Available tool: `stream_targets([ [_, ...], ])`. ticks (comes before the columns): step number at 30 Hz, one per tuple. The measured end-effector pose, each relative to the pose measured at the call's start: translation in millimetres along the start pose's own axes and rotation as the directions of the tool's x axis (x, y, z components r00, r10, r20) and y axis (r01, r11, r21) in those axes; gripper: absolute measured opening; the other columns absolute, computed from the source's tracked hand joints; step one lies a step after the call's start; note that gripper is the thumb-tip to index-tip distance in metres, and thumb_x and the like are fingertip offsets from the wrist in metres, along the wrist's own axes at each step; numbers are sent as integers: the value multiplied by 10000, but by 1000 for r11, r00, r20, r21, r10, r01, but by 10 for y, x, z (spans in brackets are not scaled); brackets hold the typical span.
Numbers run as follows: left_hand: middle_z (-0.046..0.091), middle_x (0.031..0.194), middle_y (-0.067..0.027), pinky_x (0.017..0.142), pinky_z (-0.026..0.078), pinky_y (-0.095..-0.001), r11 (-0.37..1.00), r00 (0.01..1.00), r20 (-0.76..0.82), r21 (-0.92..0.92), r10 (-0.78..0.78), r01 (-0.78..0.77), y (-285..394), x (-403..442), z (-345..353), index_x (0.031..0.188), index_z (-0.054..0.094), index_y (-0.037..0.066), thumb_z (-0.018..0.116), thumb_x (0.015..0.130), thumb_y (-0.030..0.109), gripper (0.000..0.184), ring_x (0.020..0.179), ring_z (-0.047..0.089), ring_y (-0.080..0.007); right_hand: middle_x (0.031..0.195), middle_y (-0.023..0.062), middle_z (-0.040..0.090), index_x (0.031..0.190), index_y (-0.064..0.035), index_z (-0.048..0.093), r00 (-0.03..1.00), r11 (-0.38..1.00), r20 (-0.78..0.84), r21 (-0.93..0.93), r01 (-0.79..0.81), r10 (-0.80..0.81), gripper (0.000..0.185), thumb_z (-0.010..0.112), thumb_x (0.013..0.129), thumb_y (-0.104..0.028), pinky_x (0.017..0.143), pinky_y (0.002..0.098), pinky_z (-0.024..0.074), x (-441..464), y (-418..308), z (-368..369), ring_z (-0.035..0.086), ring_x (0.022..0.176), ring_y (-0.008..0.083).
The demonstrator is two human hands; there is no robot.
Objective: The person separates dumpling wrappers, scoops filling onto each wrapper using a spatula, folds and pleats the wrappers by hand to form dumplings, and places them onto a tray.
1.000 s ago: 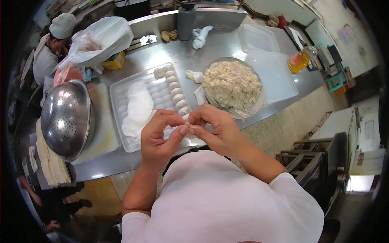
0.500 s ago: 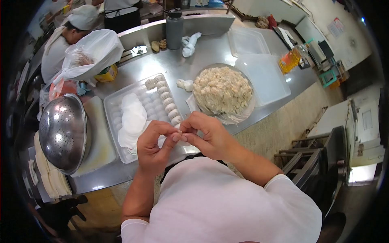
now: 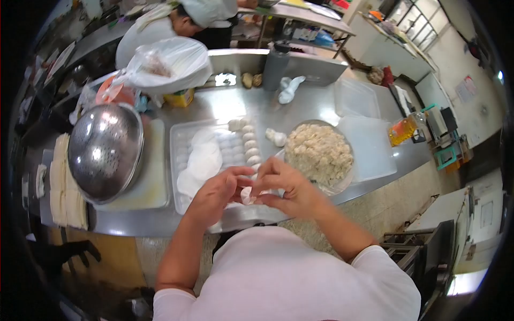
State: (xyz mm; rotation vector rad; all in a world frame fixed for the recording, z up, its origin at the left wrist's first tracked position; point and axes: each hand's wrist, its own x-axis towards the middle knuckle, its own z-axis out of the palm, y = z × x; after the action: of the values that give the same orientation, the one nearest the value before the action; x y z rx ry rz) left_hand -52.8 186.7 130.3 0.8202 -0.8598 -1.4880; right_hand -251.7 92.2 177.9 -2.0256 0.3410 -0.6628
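Note:
A small white pleated dumpling (image 3: 247, 196) is held at the fingertips of both hands, above the near edge of a clear plastic tray (image 3: 174, 166). My left hand (image 3: 213, 197) supports it from the left with curled fingers. From the right, my right hand (image 3: 289, 188) pinches at the dough, its fingers partly hiding it. In the tray lies a pile of thin round white wrappers (image 3: 204, 158), with a row of finished dumplings (image 3: 250, 143) along the right side. A heap of pale chopped filling (image 3: 321, 152) sits in a round bowl just right of my right hand.
At left, a metal colander (image 3: 104, 152) rests upside down on a white board (image 3: 156, 184). A grey bottle (image 3: 276, 67), a knotted white plastic bag (image 3: 290, 89) and an oil bottle (image 3: 402, 131) stand or lie farther back. Across the counter a person in a white cap (image 3: 206, 12) leans down.
The camera view has shifted, so the counter appears lower and farther right. My hands, earlier pinched together fingertip to fingertip, are now more apart, and the pleated dumpling shows between them.

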Motion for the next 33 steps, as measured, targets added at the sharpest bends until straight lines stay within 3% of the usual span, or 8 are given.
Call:
stream_targets([
  [1, 678, 1108, -109, 820, 545, -337, 909, 956, 140, -301, -258, 290, -35, -22, -82, 1330, 537, 5, 640, 1020, 326, 458, 939, 667, -195, 867, 69, 581, 1009, -59, 715, 999, 1000, 36, -23, 6, -5, 141, 726, 875, -17, 692, 324, 483, 42, 37, -19, 598, 791, 209],
  [3, 680, 1124, -94, 820, 558, -363, 883, 940, 191, -332, -282, 333, -230, -6, -174, 1291, 573, 8, 554, 1057, 375, 436, 953, 674, -190, 892, 67, 570, 1015, -70, 714, 994, 997, 105, -74, -29, 37, 135, 721, 888, -23, 716, 320, 496, 89, 162, -45, 617, 826, 214],
  [7, 682, 1126, -70, 811, 559, -342, 942, 980, -37, -284, -197, 178, -322, 62, -237, 1273, 604, 7, 640, 1020, 258, 358, 980, 664, -153, 859, 8, 564, 1044, -74, 700, 983, 988, 132, -97, -118, 130, 193, 741, 872, 3, 738, 272, 498, 51, 270, 56, 601, 789, 140],
  [9, 682, 1135, -73, 828, 569, -332, 942, 978, -72, -290, -197, 168, -292, 50, -272, 1284, 605, -15, 678, 996, 185, 358, 987, 671, -156, 849, -17, 566, 1092, -44, 663, 926, 892, 68, 252, -376, 371, 229, 750, 882, -14, 738, 257, 494, 20, 335, 134, 581, 776, 90],
  [14, 680, 1161, -128, 899, 588, -346, 966, 993, -84, -251, -78, 54, -301, 54, -300, 1312, 594, -56, 693, 970, 84, 382, 1004, 694, -195, 1007, 3, 575, 1201, -25, 574, 935, 867, 23, 367, -336, 353, 344, 740, 899, -15, 815, 255, 507, -72, 451, 153, 582, 901, 89],
  [22, 672, 1156, -104, 914, 567, -279, 998, 972, -228, 55, 48, -36, -361, 62, -126, 1329, 576, -62, 781, 869, -9, 507, 1047, 659, -156, 963, 2, 567, 1116, -50, 556, 808, 393, 168, 806, -443, 565, 170, 631, 1014, -163, 748, 239, 490, -310, 743, 331, 570, 857, 82],
  [25, 670, 1154, -97, 913, 557, -250, 996, 984, -178, 94, 27, -10, -400, 55, -63, 1326, 581, -61, 773, 871, -26, 496, 1049, 644, -130, 830, -10, 551, 1010, -51, 568, 841, 727, -10, 509, -461, 540, 175, 573, 1054, -221, 675, 258, 454, -260, 716, 435, 531, 756, 85],
  [33, 690, 1107, -78, 866, 554, -245, 966, 978, -205, 257, 49, 5, -510, 39, -41, 1305, 601, -61, 777, 886, 4, 459, 989, 653, -111, 750, 63, 551, 915, -9, 556, 887, 910, -224, 196, -366, 405, 272, 544, 1069, -233, 651, 313, 425, -253, 668, 479, 478, 710, 129],
])
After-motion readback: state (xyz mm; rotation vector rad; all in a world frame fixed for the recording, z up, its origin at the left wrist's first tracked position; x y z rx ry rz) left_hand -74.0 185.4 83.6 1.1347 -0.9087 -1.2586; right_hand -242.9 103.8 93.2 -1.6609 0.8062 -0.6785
